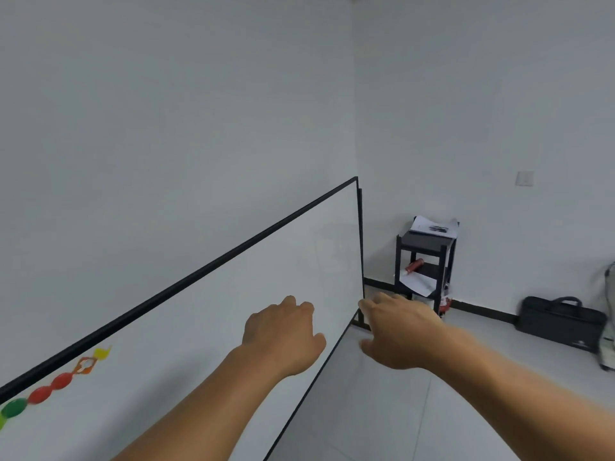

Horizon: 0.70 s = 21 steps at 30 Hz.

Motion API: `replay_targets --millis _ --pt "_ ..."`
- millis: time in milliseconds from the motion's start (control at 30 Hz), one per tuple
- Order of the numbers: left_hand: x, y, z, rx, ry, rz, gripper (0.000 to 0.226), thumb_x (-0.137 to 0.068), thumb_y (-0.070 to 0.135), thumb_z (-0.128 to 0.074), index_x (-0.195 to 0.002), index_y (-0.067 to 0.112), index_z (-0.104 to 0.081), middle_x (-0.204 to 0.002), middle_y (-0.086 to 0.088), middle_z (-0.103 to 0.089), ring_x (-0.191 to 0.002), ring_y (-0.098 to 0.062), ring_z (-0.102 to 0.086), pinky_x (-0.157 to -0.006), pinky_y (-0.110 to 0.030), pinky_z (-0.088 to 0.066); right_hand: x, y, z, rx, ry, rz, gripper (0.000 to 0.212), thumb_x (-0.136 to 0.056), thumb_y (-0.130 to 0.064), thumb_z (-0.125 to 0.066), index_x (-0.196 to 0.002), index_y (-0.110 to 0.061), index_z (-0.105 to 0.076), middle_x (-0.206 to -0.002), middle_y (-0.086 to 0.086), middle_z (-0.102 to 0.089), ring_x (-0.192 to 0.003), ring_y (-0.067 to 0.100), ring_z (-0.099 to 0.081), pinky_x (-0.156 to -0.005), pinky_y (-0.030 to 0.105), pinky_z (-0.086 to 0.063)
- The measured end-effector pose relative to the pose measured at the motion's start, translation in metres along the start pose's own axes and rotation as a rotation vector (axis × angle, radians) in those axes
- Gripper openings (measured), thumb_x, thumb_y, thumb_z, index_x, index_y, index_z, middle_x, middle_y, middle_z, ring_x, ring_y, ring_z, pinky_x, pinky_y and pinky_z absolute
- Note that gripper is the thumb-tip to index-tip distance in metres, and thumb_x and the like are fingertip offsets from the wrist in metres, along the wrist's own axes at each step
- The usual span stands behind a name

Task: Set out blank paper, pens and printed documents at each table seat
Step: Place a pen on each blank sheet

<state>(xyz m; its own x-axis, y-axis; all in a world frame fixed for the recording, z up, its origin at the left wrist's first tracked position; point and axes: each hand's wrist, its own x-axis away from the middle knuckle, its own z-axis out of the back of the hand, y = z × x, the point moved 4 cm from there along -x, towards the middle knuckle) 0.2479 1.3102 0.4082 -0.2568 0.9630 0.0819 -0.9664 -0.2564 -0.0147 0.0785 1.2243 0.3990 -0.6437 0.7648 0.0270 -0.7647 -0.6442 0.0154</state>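
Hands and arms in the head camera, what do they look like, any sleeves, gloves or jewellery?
Both forearms are bare right to the bottom edge of the picture, so no sleeve shows. The left hand and the right hand wear no gloves, and no watch, bracelet or ring can be seen on their backs or wrists. The picture is slightly blurred, so a very thin ring could be missed.

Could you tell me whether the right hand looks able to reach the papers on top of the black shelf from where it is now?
Probably not yet: the right hand hovers by the whiteboard corner, while the papers lie across open floor on the corner shelf. Nothing blocks the way.
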Motion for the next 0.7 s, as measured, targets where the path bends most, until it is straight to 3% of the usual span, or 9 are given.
replay_targets --millis 167,300,467,700 --pt "-0.108 -0.016 0.0 -0.019 -0.037 -0.123 0.055 -0.108 0.054 -0.044 -0.156 0.027 -0.048 -0.149 0.0 -0.052 -0.131 -0.026 -0.06 -0.098 -0.04 -0.049 -0.078 0.025 0.005 0.003 -0.02 -0.128 0.042 -0.101 -0.049 -0.055 -0.132 -0.021 -0.052 -0.128 0.002 -0.057 -0.116 0.028 -0.059 -0.083 0.04 -0.049" --pt "-0.181 0.0 0.031 0.003 0.027 -0.242 0.052 -0.108 0.052 -0.045 -0.152 0.026 -0.051 -0.145 -0.001 -0.054 -0.126 -0.028 -0.061 -0.094 -0.04 -0.048 -0.116 0.062 0.025 0.018 -0.006 -0.231 0.046 -0.101 -0.049 -0.054 -0.137 -0.022 -0.049 -0.131 0.002 -0.057 -0.116 0.027 -0.058 -0.089 0.041 -0.053" --pt "-0.263 0.048 0.048 0.03 0.083 -0.376 0.048 -0.108 0.048 -0.046 -0.149 0.025 -0.055 -0.143 -0.002 -0.057 -0.121 -0.028 -0.064 -0.092 -0.039 -0.051 -0.15 0.134 0.032 0.026 0.017 -0.367 0.044 -0.102 -0.049 -0.053 -0.136 -0.023 -0.047 -0.13 0.001 -0.057 -0.112 0.025 -0.057 -0.079 0.038 -0.045" --pt "-0.392 0.14 0.037 -0.02 0.05 -0.468 0.046 -0.107 0.048 -0.049 -0.147 0.026 -0.055 -0.134 -0.002 -0.06 -0.116 -0.029 -0.066 -0.096 -0.043 -0.055 -0.216 0.254 0.007 -0.035 0.045 -0.444 0.037 -0.102 -0.049 -0.052 -0.129 -0.023 -0.048 -0.123 0.0 -0.057 -0.103 0.024 -0.053 -0.079 0.036 -0.044"
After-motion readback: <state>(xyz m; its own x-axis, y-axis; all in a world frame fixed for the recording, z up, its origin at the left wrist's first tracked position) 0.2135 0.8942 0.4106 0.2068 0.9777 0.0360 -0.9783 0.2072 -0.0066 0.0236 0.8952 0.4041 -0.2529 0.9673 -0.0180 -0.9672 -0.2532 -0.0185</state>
